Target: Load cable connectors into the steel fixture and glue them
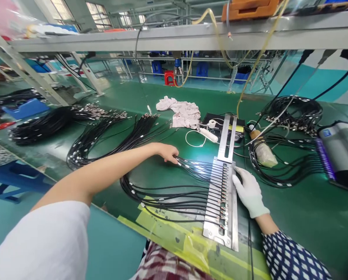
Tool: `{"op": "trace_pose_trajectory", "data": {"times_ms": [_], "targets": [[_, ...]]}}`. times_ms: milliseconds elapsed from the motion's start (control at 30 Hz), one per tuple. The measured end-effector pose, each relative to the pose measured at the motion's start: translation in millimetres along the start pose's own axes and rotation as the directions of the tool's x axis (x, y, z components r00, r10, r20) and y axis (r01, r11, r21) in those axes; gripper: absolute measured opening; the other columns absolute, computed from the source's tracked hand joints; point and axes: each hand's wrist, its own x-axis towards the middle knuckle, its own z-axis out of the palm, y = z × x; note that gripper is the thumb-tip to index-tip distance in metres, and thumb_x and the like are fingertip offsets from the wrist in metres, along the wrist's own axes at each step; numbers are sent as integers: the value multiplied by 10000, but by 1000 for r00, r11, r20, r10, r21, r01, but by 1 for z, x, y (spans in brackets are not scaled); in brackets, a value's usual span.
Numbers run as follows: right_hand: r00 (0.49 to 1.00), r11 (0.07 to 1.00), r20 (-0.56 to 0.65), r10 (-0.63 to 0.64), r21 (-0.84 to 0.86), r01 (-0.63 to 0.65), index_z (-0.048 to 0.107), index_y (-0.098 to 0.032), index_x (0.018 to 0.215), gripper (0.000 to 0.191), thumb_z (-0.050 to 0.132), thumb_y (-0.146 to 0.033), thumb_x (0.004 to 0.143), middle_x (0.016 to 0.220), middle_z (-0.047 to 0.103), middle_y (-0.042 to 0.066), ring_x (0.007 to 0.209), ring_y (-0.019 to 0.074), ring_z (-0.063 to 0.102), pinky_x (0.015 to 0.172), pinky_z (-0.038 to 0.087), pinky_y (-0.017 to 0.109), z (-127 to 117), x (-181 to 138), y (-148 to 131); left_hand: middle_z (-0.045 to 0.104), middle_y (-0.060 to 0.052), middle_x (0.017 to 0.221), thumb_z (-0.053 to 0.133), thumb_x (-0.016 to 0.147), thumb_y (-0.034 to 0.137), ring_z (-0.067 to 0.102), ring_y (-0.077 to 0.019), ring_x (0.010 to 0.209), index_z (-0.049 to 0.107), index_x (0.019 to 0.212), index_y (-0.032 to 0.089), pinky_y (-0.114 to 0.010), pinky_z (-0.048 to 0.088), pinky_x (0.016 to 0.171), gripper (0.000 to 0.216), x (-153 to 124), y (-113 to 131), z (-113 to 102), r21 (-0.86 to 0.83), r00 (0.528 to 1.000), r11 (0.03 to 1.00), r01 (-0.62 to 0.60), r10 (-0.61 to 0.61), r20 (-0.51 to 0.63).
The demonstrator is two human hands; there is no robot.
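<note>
My bare left hand (168,153) reaches across the green table, its fingers closed around a few thin black cables (188,164). These cables run right into a slotted metal fixture (213,202), where several cables lie side by side with stripped ends in a row. My right hand (249,190), in a white glove, rests at the fixture's right bar (234,210), thumb and fingers apart and touching its edge. A slotted metal plate (227,138) extends from the fixture's far end over a black box (210,121). Fingertips of the left hand are partly hidden.
Bundles of black cables (45,126) lie left. A pale cloth (187,112) sits behind my left hand. At right are a wrapped-handle tool (263,149), coiled cables (296,111) and a grey machine (341,147). Yellow tape (191,249) covers the near edge; a shelf (168,41) crosses above.
</note>
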Motion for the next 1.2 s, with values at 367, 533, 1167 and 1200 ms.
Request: {"op": "trace_pose_trajectory", "data": {"times_ms": [367,533,1167,1200], "targets": [[999,998,39,37,-44,-35,600,-227,1306,481,407,-541,998,1276,656,101,1178,321,574,1012,461,508,-6,-4,-10,570,-10,651,542,828,672,479,-122,603,698,837,132,-222,357,567,562,-16,-8,6,-311,987,937,-161,155,-45],[998,998,35,50,-46,-48,609,-228,1296,467,435,-535,989,1269,658,96,1174,323,572,1013,460,503,-8,-4,-13,714,-47,1001,407,961,560,626,-183,927,707,1050,162,-239,458,834,507,-26,-32,31,-228,987,963,-146,125,-106],[996,997,50,69,-43,-67,608,-227,1312,482,439,-530,978,1271,656,97,1171,338,556,1014,443,502,-12,-3,-22,657,-102,970,518,915,229,637,-272,951,586,969,169,-372,489,851,106,-82,74,163,46,985,997,58,-50,-162],[996,997,54,68,-41,-66,607,-226,1317,483,441,-527,977,1275,654,100,1173,340,555,1014,442,503,-12,-3,-21,637,-86,932,507,894,218,627,-255,900,558,875,184,-347,483,805,64,-80,73,157,27,989,998,52,-48,-140]]}}
